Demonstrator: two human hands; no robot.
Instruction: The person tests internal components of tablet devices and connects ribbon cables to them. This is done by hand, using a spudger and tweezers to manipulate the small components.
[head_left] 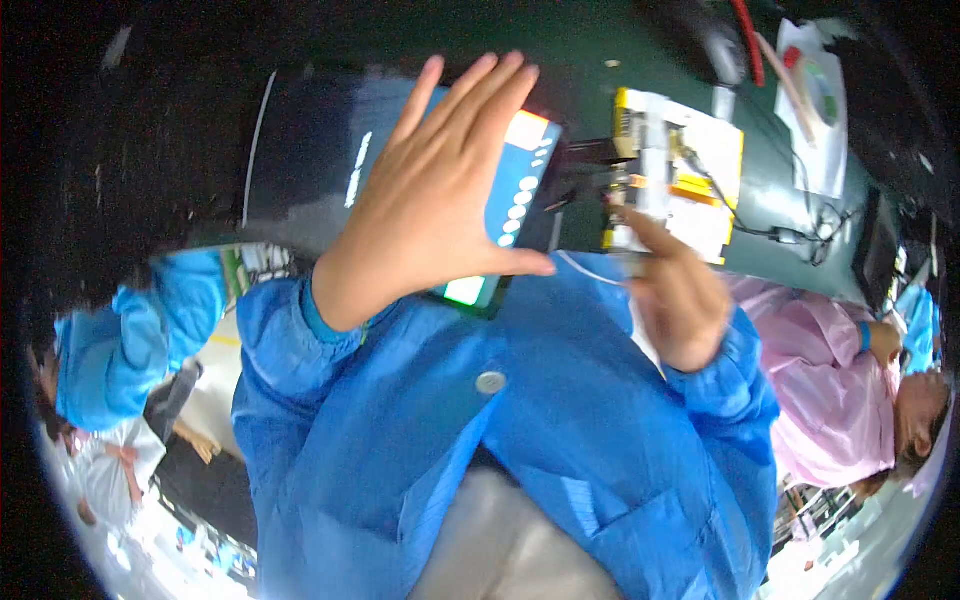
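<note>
My left hand (440, 195) is spread flat, fingers stretched out, against a blue control panel (520, 195) with a row of white round buttons and a lit green patch at its lower edge. Nothing is held in that hand. My right hand (682, 300) is closed around the lower end of a yellow-and-white assembly (690, 165) with a pale grey block at its middle, index finger pointing up along it. Thin cables run off the assembly to the right. Both blue sleeves (480, 420) fill the lower picture.
A dark green bench top (600, 50) lies beyond the hands. A black housing (300, 150) stands left of the panel. At top right is a white sheet (815, 110) and a red cable. A person in pink (830, 390) is right, another in blue (130, 340) left.
</note>
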